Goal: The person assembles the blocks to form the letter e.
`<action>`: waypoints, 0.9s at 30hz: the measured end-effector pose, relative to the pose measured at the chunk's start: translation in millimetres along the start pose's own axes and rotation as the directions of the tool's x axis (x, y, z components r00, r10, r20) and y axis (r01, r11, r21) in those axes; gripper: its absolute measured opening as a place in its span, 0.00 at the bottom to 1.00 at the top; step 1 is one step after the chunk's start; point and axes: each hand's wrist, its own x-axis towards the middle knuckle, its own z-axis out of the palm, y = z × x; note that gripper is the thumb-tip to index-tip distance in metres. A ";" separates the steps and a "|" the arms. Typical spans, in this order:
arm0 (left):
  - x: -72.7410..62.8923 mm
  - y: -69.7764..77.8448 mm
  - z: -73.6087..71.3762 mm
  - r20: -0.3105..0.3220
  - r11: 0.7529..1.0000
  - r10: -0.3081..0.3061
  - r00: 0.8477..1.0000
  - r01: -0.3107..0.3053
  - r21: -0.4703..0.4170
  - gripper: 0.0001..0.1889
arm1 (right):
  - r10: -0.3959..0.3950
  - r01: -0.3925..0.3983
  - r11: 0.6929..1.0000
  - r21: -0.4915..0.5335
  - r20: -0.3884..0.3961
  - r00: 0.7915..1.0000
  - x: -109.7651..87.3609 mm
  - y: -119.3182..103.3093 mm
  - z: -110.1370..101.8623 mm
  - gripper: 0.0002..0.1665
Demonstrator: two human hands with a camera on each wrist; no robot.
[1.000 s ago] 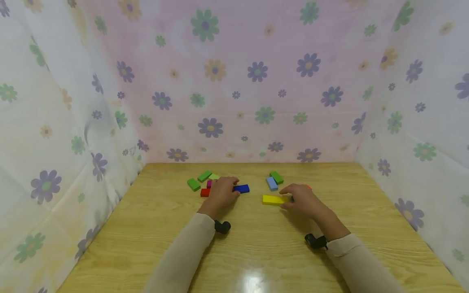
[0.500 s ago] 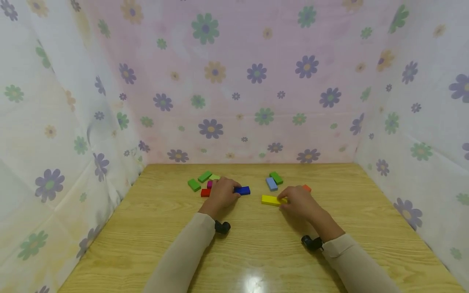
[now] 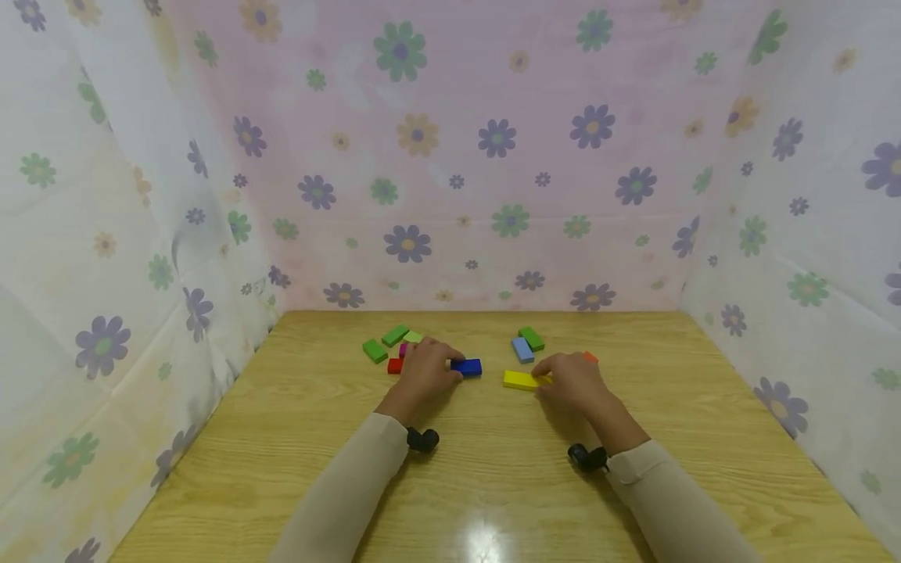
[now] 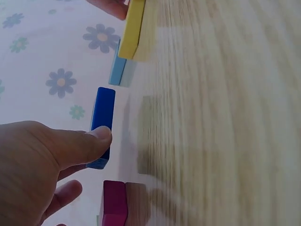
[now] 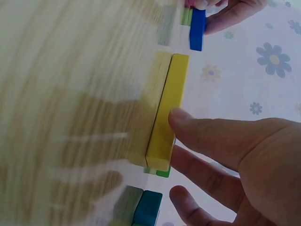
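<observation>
The right hand (image 3: 574,385) has the yellow block (image 3: 519,381) now.
Its fingers, apart a second ago, pinch it. The left hand (image 3: 425,374) pinches the blue block (image 3: 468,367), left of the yellow block. Both hands have one.

Yellow block (image 5: 171,96) pinched in right grip (image 5: 256,160); teal block (image 5: 148,207) nearby.

Plain colours before pale flowered cloth (image 3: 457,207)

Blue block (image 4: 103,110), yellow block (image 5: 170,103), light-blue block (image 3: 522,349), red block (image 3: 395,366), magenta block (image 4: 114,200), teal block (image 5: 148,207), green blocks (image 3: 375,350); yellow-tan grained table (image 3: 493,461); beige sleeves (image 3: 345,485); cloth pink behind, whiter at the sides, with purple, green and orange flowers (image 3: 407,245).
</observation>
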 end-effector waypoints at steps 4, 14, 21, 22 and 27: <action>-6.9 -1.0 -1.5 -0.008 1.000 0.021 1.000 -0.021 0.010 0.16 | 0.023 -0.023 1.000 -0.006 -0.009 1.000 -1.3 -1.2 -0.7 0.18; -25.9 -4.6 -11.2 -0.016 0.996 0.085 0.996 -0.084 0.017 0.16 | 0.015 -0.017 0.999 -0.050 -0.034 0.999 -2.6 -3.2 -0.5 0.17; -43.8 -4.4 -17.0 0.039 0.995 0.075 0.996 -0.072 -0.067 0.16 | -0.020 0.019 0.998 -0.056 -0.018 1.000 -9.5 -1.2 1.5 0.16; -46.5 -3.6 -17.5 0.047 0.995 0.068 0.997 -0.064 -0.083 0.16 | -0.023 0.023 0.998 -0.052 -0.014 1.000 -10.7 -1.7 1.5 0.16; -55.1 -1.4 -17.0 0.064 0.992 0.058 0.996 -0.050 -0.117 0.16 | -0.038 0.038 0.999 -0.021 0.000 0.999 -15.5 -4.1 2.8 0.15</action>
